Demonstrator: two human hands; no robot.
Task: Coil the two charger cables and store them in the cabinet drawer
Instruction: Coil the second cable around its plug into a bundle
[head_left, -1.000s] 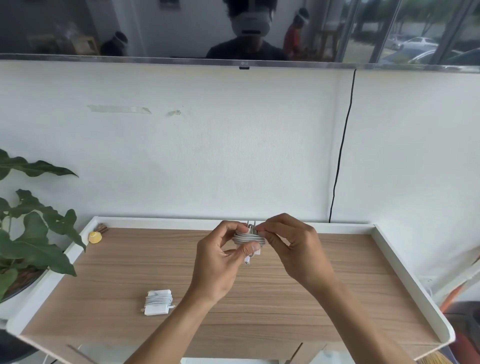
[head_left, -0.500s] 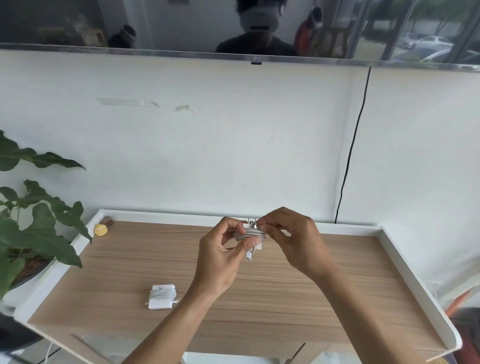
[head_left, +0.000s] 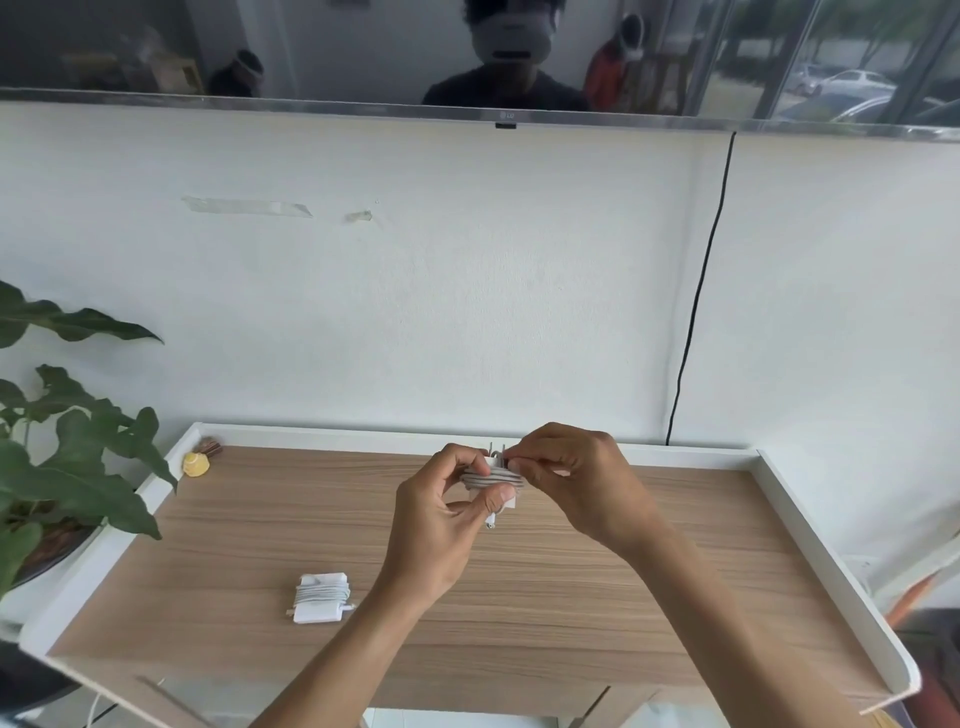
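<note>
Toward the front left of the bench (head_left: 234, 519), the first charger cable (head_left: 321, 597) lies wound round its white plug block, so that one looks finished. Above the bench's middle, nearer its back rim, the left hand (head_left: 441, 525) grips the second charger cable (head_left: 492, 477), already in several turns round its block, while the right hand (head_left: 571, 483) pinches the cable at the top, probably securing the end. Storing both is left, and no open drawer shows under the bench.
</note>
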